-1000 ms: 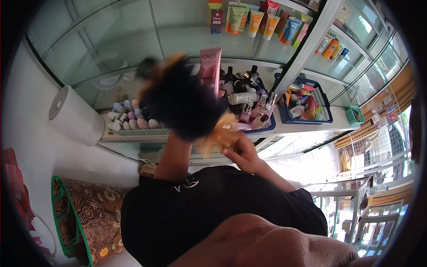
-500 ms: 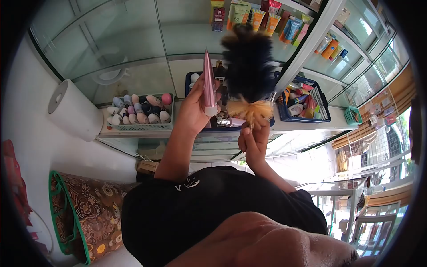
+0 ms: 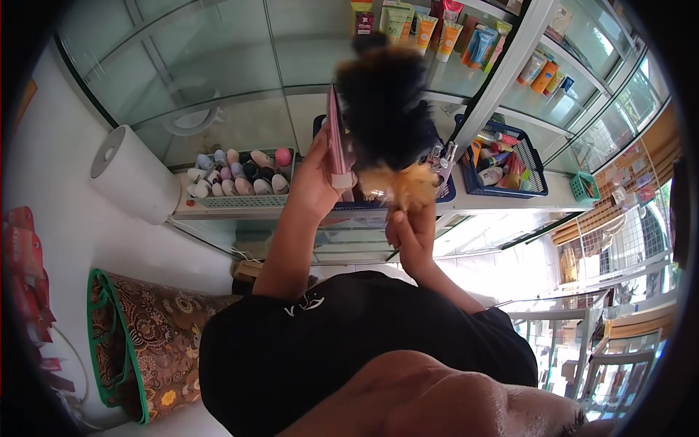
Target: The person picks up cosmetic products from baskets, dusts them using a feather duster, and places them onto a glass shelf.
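Note:
My left hand [image 3: 318, 177] is closed around a pink squeeze tube [image 3: 338, 146], held upright with its pale cap end down. In my right hand [image 3: 412, 234] the fingers pinch the handle of a feather duster [image 3: 386, 109]. Its dark feathers and yellowish lower tuft are blurred and come right up to the tube; whether they touch I cannot tell. Behind both hands a dark blue basket [image 3: 450, 194] stands on the counter, partly hidden by the duster, with several bottles in it.
A pale green basket [image 3: 244, 205] of roll-on bottles and a white cylinder [image 3: 135, 175] stand left. Right are another blue basket [image 3: 510, 191] of tubes and a small green basket [image 3: 585, 188]. Glass shelves hold sunscreen tubes [image 3: 449, 38]. A patterned bag [image 3: 164, 342] sits lower left.
The duster has swung left and its head now comes close to the tube. The tube has turned in my left hand, showing a flatter side. The whole view has shifted slightly.

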The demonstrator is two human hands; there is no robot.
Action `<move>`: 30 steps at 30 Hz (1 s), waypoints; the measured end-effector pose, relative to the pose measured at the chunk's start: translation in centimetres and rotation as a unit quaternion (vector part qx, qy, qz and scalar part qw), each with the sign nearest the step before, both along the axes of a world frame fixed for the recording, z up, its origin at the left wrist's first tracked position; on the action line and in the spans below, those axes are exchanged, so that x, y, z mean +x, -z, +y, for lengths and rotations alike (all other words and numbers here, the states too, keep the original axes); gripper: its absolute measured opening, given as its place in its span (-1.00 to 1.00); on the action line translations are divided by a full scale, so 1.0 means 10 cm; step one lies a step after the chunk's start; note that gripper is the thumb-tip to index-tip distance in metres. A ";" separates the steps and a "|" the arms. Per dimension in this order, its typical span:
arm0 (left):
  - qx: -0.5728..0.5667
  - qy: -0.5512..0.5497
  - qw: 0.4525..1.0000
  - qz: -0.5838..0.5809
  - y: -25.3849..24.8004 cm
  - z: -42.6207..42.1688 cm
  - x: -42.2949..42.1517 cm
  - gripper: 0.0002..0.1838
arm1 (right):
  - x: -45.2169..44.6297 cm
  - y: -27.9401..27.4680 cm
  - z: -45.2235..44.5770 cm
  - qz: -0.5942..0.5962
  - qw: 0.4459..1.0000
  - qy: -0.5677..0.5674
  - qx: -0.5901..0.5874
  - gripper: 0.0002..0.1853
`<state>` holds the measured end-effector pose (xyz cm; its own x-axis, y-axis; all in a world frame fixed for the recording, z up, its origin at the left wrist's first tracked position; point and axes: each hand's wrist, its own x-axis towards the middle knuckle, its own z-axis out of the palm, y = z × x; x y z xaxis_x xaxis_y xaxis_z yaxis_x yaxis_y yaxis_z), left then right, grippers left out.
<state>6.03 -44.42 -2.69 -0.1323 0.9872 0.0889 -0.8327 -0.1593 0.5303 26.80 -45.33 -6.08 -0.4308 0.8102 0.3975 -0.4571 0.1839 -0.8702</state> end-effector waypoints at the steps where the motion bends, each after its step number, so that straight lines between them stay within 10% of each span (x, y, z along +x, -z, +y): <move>1: -0.011 0.017 1.000 -0.002 0.02 0.01 -0.02 -0.63 | -0.03 -0.03 0.00 0.032 0.999 0.034 -0.018 -0.62; 5: -0.019 0.033 0.999 0.000 0.02 0.08 -0.01 -0.59 | -0.05 0.02 0.00 0.065 0.997 0.042 -0.026 -0.64; 8: 0.094 -0.138 0.855 0.491 0.52 0.37 -0.16 -0.54 | 0.01 0.13 -0.04 -0.107 0.989 -0.086 0.058 -0.62; 11: -0.057 0.044 0.997 0.038 0.21 0.33 -0.14 -0.60 | -0.03 -0.08 -0.10 -0.209 0.945 -0.156 0.198 -0.56; 13: -0.027 0.004 0.999 0.021 0.21 0.29 -0.07 -0.53 | -0.07 -0.08 -0.10 -0.223 0.925 -0.139 0.275 -0.56; 15: 0.104 0.167 0.979 -0.056 0.20 0.46 -0.12 -0.52 | -0.04 -0.01 -0.10 -0.156 0.978 -0.092 0.102 -0.58; 17: 0.018 -0.006 1.000 0.017 0.06 0.16 0.03 -0.57 | -0.07 0.06 0.00 -0.027 0.999 -0.018 0.026 -0.61; 23: -0.039 -0.018 0.999 0.020 0.00 0.21 0.00 -0.66 | -0.09 0.07 0.12 0.000 0.999 0.043 -0.020 -0.57; 25: 0.096 -0.131 0.933 0.321 0.09 0.28 -0.04 -0.66 | -0.11 0.07 0.06 -0.113 0.988 -0.074 0.076 -0.57; 27: -0.020 0.038 0.999 0.033 0.12 0.33 -0.18 -0.64 | -0.11 0.00 0.05 -0.198 0.952 -0.155 0.175 -0.58; 30: -0.035 0.068 0.997 0.009 -0.15 0.21 -0.17 -0.56 | -0.11 -0.06 0.11 -0.230 0.931 -0.179 0.219 -0.57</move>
